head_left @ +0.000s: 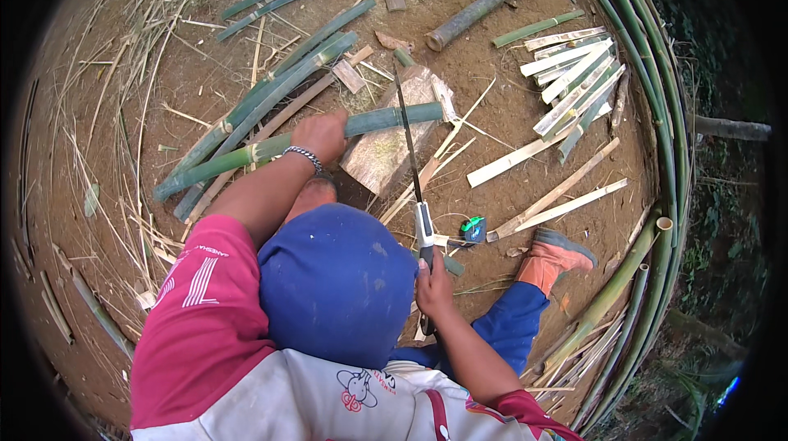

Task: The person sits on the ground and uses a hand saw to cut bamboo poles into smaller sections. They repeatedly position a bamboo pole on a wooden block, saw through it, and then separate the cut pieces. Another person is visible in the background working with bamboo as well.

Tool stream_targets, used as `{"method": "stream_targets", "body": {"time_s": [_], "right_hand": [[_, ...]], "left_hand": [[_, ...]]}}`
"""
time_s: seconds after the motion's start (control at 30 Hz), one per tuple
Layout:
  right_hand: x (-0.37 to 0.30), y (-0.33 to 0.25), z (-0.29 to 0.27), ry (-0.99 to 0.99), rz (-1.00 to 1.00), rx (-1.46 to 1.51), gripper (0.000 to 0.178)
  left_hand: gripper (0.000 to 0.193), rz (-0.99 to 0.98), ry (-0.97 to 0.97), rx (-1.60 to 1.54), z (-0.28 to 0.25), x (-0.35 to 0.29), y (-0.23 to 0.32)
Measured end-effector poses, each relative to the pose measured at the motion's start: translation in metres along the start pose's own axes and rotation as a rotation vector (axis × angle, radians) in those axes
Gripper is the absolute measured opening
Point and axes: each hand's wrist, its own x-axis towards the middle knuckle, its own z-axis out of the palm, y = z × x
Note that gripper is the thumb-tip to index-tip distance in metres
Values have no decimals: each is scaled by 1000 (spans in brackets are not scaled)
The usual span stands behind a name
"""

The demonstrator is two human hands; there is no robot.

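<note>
My left hand is closed on a green bamboo pole, pressing it down across a squared wood block. The pole slants from the lower left up to the right, and its right end reaches past the block. In my right hand is the handle of a hand saw. The saw's thin dark blade points away from me and crosses the pole near its right end. Whether the teeth have cut into the bamboo cannot be made out.
A pile of split bamboo pieces lies at the right. Near the saw handle is a dark blue and green tape measure. More green bamboo lengths lie beyond my left hand. Long bamboo poles curve along the right edge. My booted foot rests at the right.
</note>
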Motion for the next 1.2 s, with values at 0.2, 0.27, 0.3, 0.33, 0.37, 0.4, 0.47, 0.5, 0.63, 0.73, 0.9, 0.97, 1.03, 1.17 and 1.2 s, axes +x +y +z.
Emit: {"method": "stream_targets", "body": {"time_s": [0.2, 0.27, 0.3, 0.33, 0.37, 0.4, 0.47, 0.5, 0.63, 0.73, 0.9, 0.97, 1.03, 1.17, 1.2], "right_hand": [[-19, 15, -9, -4, -18, -70, 57], [-20, 10, -15, -35, 16, -85, 56], [-15, -4, -22, -73, 54, -84, 55], [-6, -14, -27, -111, 92, -83, 54], [8, -13, -25, -87, 67, -113, 52], [28, -13, -22, -69, 34, -141, 50], [70, -46, -22, -59, -21, -157, 47], [80, -59, -23, -52, -10, -168, 46], [70, -59, -19, -84, 36, -171, 44], [-5, 1, -16, -97, 119, -240, 46], [36, -17, -11, -102, 75, -115, 44], [93, -60, -9, -63, 55, -118, 43], [111, -78, -11, -29, -10, -127, 42], [52, -34, -10, -73, 44, -165, 47], [22, -7, -11, -70, 70, -196, 49]], "left_hand": [[30, -19, 1, 6, 7, 3, -3], [30, -18, 19, 7, 9, 3, -4], [30, -22, 27, 8, 10, 2, -5], [28, -24, 19, 14, 10, 1, -5], [26, -15, 10, 17, 8, 2, -1], [24, -13, 5, 26, 5, 1, 1], [24, -7, 15, 30, 4, 0, 2], [24, -2, 23, 31, 3, 0, 3], [21, -19, 20, -3, 2, 1, -2], [19, -37, 26, -15, 5, 0, -2], [19, -33, 1, -7, 5, 0, 0], [19, -10, 8, -14, 2, 2, 4], [19, -17, 9, -6, 2, 2, 4], [19, -25, -13, 0, -1, 0, -3], [19, -23, -20, 5, -3, 1, -1]]}}
